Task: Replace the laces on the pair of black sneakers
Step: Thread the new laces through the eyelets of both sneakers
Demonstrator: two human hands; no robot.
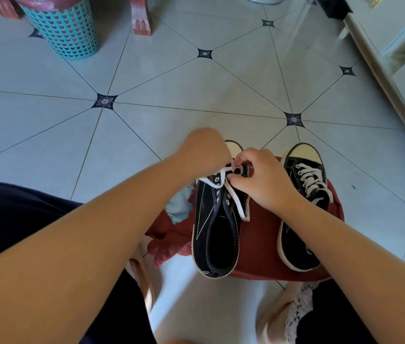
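Head view — both my hands at the toe end of the unlaced sneaker, threading.

My right hand [263, 180] pinches the white lace [236, 203] at the first eyelets. My left hand [202, 150] is curled over the same spot with its fingertips hidden, so I cannot tell whether it grips. The black sneaker [217, 234] lies on a red cloth [263, 239], long axis pointing straight away from me, toe far, heel near — the empty eyelets run back toward me, so I judge both hands work heelward. The laced sneaker [303, 194] sits just beside, under my right forearm.
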